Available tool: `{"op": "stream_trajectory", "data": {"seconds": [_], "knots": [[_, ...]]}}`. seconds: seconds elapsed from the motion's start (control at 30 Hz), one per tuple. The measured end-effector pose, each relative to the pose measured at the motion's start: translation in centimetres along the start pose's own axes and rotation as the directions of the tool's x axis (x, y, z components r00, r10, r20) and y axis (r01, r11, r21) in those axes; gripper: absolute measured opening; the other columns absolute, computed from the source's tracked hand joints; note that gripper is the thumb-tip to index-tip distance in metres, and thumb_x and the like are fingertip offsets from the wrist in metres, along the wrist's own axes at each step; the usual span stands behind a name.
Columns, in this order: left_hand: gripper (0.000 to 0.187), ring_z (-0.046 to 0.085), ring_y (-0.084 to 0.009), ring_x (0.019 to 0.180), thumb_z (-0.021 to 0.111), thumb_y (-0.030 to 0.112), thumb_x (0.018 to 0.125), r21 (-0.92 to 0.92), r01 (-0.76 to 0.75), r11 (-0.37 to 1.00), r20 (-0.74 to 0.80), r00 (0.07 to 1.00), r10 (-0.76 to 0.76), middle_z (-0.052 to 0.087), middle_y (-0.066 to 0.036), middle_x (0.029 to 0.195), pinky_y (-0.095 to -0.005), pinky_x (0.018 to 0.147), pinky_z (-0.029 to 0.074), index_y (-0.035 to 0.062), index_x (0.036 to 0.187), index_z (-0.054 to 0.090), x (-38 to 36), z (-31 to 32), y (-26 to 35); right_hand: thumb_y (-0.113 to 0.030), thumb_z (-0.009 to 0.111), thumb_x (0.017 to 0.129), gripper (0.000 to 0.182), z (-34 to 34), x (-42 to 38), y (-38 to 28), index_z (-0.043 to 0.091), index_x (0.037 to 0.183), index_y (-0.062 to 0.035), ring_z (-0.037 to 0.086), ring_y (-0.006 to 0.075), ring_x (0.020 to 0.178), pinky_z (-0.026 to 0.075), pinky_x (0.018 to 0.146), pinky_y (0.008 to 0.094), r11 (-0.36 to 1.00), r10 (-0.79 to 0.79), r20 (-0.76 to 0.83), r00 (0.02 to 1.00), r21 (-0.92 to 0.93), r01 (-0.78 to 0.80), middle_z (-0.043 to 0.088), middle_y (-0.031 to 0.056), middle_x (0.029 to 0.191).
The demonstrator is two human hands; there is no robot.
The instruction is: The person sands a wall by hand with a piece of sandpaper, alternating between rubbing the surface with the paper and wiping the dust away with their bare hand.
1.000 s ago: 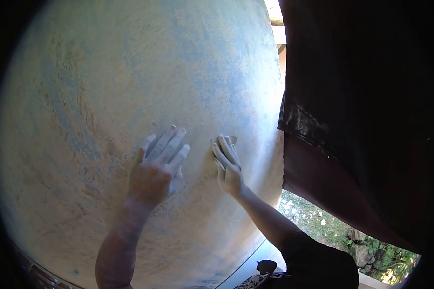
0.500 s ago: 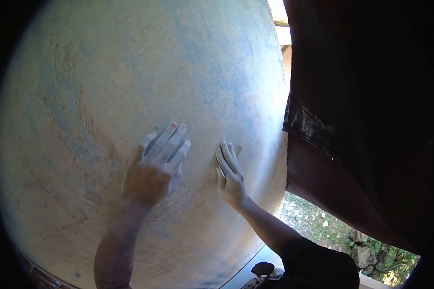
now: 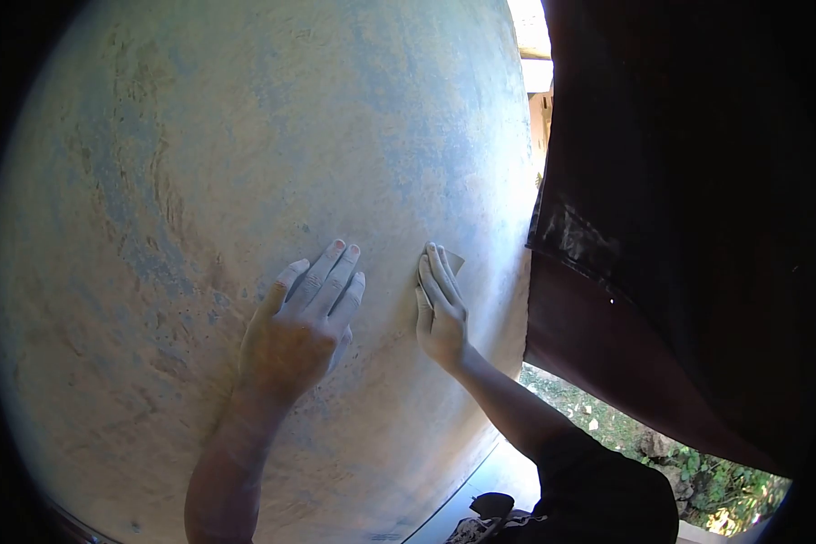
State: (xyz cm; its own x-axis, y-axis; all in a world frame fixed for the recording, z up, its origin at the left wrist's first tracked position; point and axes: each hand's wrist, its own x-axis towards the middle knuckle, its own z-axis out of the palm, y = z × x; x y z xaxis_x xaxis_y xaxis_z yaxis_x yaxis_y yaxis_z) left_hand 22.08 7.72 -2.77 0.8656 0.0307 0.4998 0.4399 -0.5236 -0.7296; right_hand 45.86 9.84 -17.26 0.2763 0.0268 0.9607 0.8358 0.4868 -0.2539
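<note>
A large rounded surface (image 3: pixel 245 163), mottled grey-blue and tan with rough patches, fills most of the view. My left hand (image 3: pixel 308 317), dusty with pale powder, lies on it with the fingers spread and nothing held. To its right, my right hand (image 3: pixel 442 308) presses a small grey sheet (image 3: pixel 456 262) against the same surface. Only a corner of the sheet shows beyond the fingertips; the rest is under the hand. Its fingers are close together and whitened with dust.
Dark cloth (image 3: pixel 680 227) hangs along the right side, close to the curved surface. Below it, grass and rocks (image 3: pixel 657 444) show at the lower right. A pale ledge (image 3: pixel 480 480) runs beneath the surface near my dark sleeve (image 3: pixel 598 490).
My right hand has moved slightly up and right with the sheet. My left hand sits a little further right. The view has shifted slightly.
</note>
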Motion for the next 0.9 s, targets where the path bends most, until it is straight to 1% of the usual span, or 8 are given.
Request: {"op": "stream_trajectory", "data": {"seconds": [0.07, 0.13, 0.33, 0.43, 0.53, 0.63, 0.77, 0.9], "knots": [[0.058, 0.042, -0.0206, 0.153, 0.077, 0.03, 0.087, 0.021, -0.016, 1.0, -0.003, 1.0, 0.016, 0.052, -0.007, 0.161, -0.0407, 0.123, 0.034, 0.0126, 0.14, 0.064, 0.0, 0.2, 0.0, 0.0, 0.056, 0.105, 0.04, -0.6, 0.4, 1.0, 0.059, 0.144, 0.0078, 0.043, 0.0416, 0.15, 0.035, 0.126, 0.0451, 0.999, -0.044, 0.057, 0.997, -0.004, 0.044, 0.05, 0.0265, 0.157], [0.057, 0.043, -0.0203, 0.153, 0.077, 0.03, 0.087, 0.019, -0.023, 1.0, -0.005, 1.0, 0.024, 0.053, -0.007, 0.16, -0.0407, 0.123, 0.034, 0.0127, 0.14, 0.064, 0.1, 0.2, 0.0, -0.002, 0.056, 0.105, 0.04, -0.9, 3.2, 2.7, 0.059, 0.144, 0.0074, 0.045, 0.0411, 0.149, 0.038, 0.125, 0.0449, 0.983, -0.022, 0.016, 1.0, -0.18, 0.025, 0.05, 0.0258, 0.157], [0.055, 0.043, -0.0188, 0.152, 0.077, 0.03, 0.087, 0.025, -0.019, 1.0, -0.026, 0.999, 0.02, 0.054, -0.005, 0.159, -0.0401, 0.122, 0.035, 0.0137, 0.138, 0.066, 0.2, 0.1, 0.1, -0.005, 0.055, 0.106, 0.04, -0.9, 5.6, 1.1, 0.059, 0.144, 0.0061, 0.043, 0.0398, 0.15, 0.039, 0.124, 0.0442, 0.987, 0.107, -0.021, 0.994, -0.118, -0.109, 0.051, 0.0243, 0.157], [0.053, 0.042, -0.0186, 0.152, 0.076, 0.03, 0.087, 0.029, -0.015, 0.999, -0.034, 0.999, 0.016, 0.055, -0.005, 0.158, -0.04, 0.122, 0.035, 0.0143, 0.137, 0.066, 0.3, 0.3, -0.1, 0.0, 0.061, 0.102, 0.042, 0.0, 0.9, -2.4, 0.06, 0.144, 0.0031, 0.043, 0.0388, 0.15, 0.04, 0.124, 0.0433, 0.994, -0.097, 0.079, 0.992, -0.042, 0.101, 0.049, 0.0235, 0.159], [0.052, 0.042, -0.0185, 0.152, 0.076, 0.029, 0.087, 0.024, -0.009, 1.0, -0.037, 0.999, 0.01, 0.055, -0.005, 0.158, -0.04, 0.122, 0.035, 0.0145, 0.136, 0.066, 0.3, 0.2, 0.0, 0.005, 0.062, 0.098, 0.046, -0.8, -2.6, -4.7, 0.061, 0.143, 0.0029, 0.044, 0.0388, 0.15, 0.04, 0.125, 0.0434, 0.992, -0.103, 0.252, 0.962, -0.047, 0.119, 0.049, 0.0229, 0.159], [0.051, 0.043, -0.0183, 0.152, 0.076, 0.029, 0.088, 0.003, -0.006, 1.0, -0.04, 0.999, 0.006, 0.055, -0.005, 0.158, -0.04, 0.122, 0.035, 0.0144, 0.136, 0.066, 0.4, 0.2, -0.1, 0.008, 0.06, 0.096, 0.046, -0.1, -0.7, -2.1, 0.062, 0.142, 0.0054, 0.046, 0.0396, 0.149, 0.038, 0.126, 0.0432, 0.989, -0.082, 0.124, 0.989, -0.11, 0.096, 0.049, 0.0228, 0.159], [0.049, 0.043, -0.018, 0.152, 0.076, 0.028, 0.088, -0.011, -0.004, 1.0, -0.057, 0.998, 0.003, 0.056, -0.005, 0.157, -0.0408, 0.123, 0.035, 0.014, 0.134, 0.067, 0.2, 0.6, 0.1, -0.004, 0.052, 0.107, 0.038, -0.6, 4.7, 2.8, 0.059, 0.142, 0.0098, 0.047, 0.0434, 0.147, 0.037, 0.123, 0.0463, 0.974, 0.13, -0.081, 0.988, -0.174, -0.143, 0.05, 0.0273, 0.157], [0.042, 0.046, -0.0201, 0.151, 0.075, 0.018, 0.089, -0.158, 0.028, 0.987, -0.07, 0.997, -0.04, 0.058, -0.007, 0.156, -0.0454, 0.121, 0.035, 0.0107, 0.13, 0.072, 0.6, 0.2, 0.0, -0.004, 0.053, 0.106, 0.038, -0.1, 3.6, -1.0, 0.06, 0.14, 0.0098, 0.047, 0.0429, 0.148, 0.036, 0.124, 0.046, 0.974, 0.082, -0.03, 0.996, -0.211, -0.087, 0.052, 0.0269, 0.155]]}}
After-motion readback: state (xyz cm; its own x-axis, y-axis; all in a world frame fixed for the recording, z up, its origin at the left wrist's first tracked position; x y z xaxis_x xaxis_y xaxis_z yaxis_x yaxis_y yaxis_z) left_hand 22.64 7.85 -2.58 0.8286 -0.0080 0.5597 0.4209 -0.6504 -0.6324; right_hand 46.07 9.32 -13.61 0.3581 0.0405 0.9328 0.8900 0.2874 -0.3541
